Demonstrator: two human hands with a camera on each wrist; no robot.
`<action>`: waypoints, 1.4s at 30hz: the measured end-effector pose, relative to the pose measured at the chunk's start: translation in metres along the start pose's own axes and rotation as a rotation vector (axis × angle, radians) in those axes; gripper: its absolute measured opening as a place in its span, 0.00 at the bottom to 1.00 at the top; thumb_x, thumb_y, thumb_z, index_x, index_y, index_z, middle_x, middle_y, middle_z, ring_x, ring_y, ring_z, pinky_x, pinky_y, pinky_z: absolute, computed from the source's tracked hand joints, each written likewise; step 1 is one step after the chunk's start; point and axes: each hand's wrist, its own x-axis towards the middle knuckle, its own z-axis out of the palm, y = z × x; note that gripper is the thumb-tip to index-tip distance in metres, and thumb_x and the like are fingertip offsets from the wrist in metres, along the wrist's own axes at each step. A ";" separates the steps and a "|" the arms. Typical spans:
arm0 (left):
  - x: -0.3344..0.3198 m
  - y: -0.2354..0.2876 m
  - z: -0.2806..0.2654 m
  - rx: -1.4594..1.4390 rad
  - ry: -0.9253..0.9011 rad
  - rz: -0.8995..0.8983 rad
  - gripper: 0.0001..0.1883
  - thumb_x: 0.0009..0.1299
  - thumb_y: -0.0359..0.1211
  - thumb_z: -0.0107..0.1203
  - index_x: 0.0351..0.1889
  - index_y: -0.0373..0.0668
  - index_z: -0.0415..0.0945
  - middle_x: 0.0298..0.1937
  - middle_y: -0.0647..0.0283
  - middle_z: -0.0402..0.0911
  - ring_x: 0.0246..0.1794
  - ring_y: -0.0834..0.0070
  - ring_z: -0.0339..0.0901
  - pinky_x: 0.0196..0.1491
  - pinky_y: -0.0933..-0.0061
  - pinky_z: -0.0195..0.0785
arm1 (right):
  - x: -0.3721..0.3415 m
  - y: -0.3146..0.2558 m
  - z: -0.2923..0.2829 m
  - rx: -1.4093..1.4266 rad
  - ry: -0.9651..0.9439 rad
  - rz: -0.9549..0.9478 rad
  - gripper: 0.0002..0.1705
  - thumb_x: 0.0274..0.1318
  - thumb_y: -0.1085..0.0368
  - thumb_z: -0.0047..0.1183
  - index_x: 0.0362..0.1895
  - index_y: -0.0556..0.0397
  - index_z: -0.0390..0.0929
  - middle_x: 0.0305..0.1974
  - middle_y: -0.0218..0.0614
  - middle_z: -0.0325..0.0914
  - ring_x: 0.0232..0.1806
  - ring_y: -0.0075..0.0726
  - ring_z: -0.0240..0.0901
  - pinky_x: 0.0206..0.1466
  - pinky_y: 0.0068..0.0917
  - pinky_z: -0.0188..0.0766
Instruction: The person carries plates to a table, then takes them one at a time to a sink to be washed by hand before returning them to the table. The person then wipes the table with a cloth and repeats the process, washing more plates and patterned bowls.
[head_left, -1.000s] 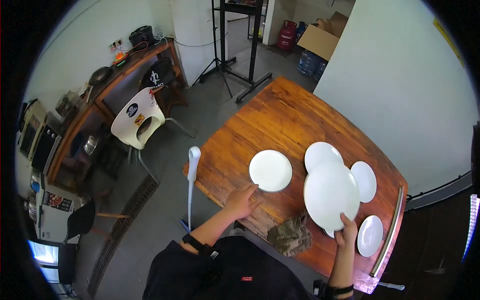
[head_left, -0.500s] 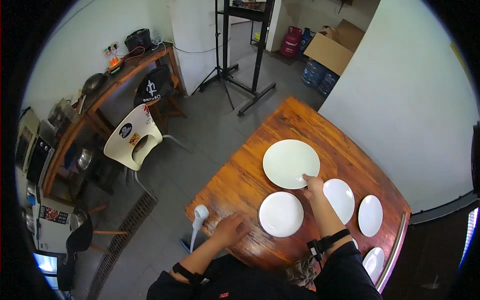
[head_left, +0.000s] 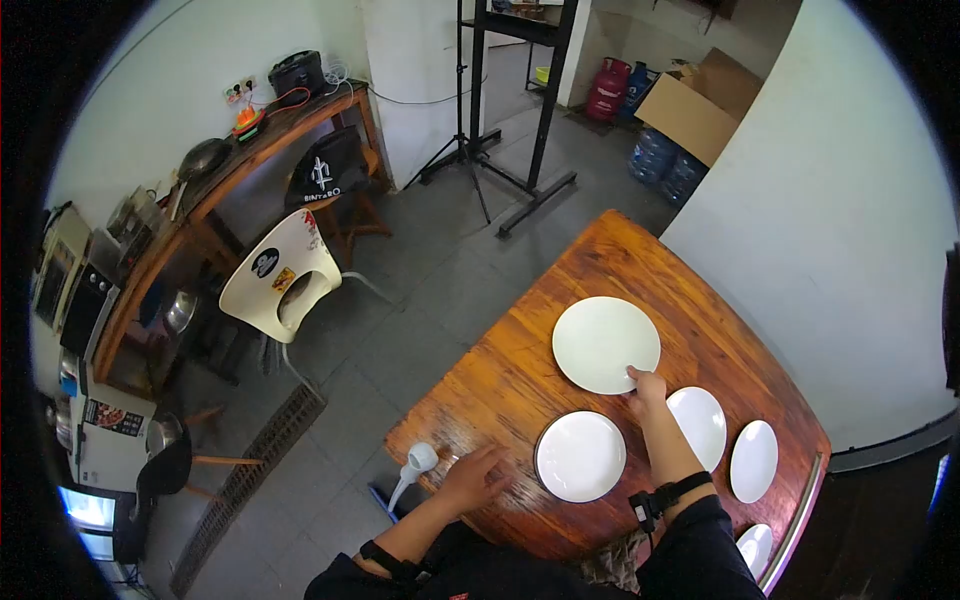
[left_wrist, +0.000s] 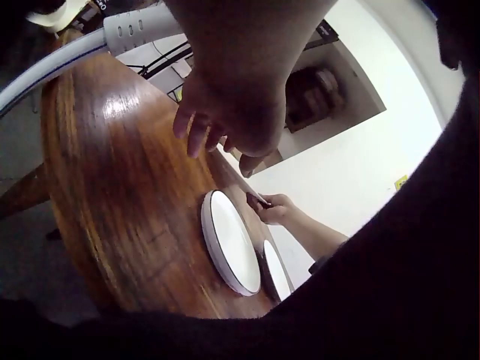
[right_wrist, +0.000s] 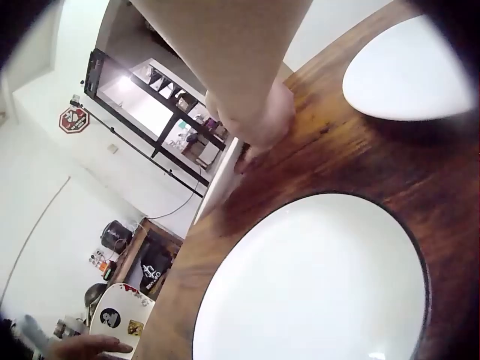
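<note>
My right hand [head_left: 648, 388] pinches the near right rim of a large white plate [head_left: 605, 342], thumb on top, low over the far part of the wooden table [head_left: 490, 400]. Nearer to me lies a white plate with a dark rim and raised side [head_left: 580, 456]; the left wrist view shows this dark-rimmed plate [left_wrist: 229, 244] from the side. My left hand [head_left: 474, 480] is held over the table's left part, fingers loosely extended with nothing in them. Right of my right forearm lies an oval-looking white plate [head_left: 698, 428].
Farther right are another white plate [head_left: 754, 461] and one near the right edge [head_left: 755, 548]. A crumpled camouflage cloth [head_left: 615, 565] lies by my body. A white-headed stick [head_left: 418, 462] stands at the table's left corner. A white chair [head_left: 285, 275] stands on the floor beyond.
My right hand has carried the large plate from above the right-hand plates leftward and away to the table's far part. My left hand has drawn off the dark-rimmed plate.
</note>
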 end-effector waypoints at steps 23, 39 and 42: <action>0.003 -0.002 0.002 0.012 0.041 0.093 0.24 0.56 0.39 0.56 0.49 0.42 0.66 0.50 0.56 0.68 0.49 0.60 0.68 0.48 0.68 0.63 | 0.018 0.019 -0.010 -0.004 -0.013 0.011 0.20 0.50 0.73 0.46 0.49 0.64 0.60 0.46 0.46 0.67 0.42 0.44 0.69 0.41 0.41 0.72; -0.013 -0.003 -0.001 -0.045 0.031 0.091 0.22 0.56 0.39 0.56 0.48 0.43 0.67 0.49 0.57 0.69 0.49 0.62 0.68 0.48 0.69 0.63 | 0.018 0.021 -0.008 -0.419 0.238 0.092 0.22 0.46 0.64 0.54 0.43 0.67 0.66 0.37 0.45 0.72 0.29 0.42 0.74 0.18 0.34 0.76; -0.018 -0.006 0.002 -0.029 0.053 0.096 0.22 0.56 0.37 0.57 0.48 0.42 0.67 0.47 0.56 0.70 0.47 0.63 0.69 0.47 0.71 0.64 | 0.006 0.015 -0.007 -0.526 0.250 0.064 0.23 0.46 0.60 0.55 0.38 0.68 0.69 0.30 0.45 0.74 0.23 0.40 0.75 0.16 0.32 0.75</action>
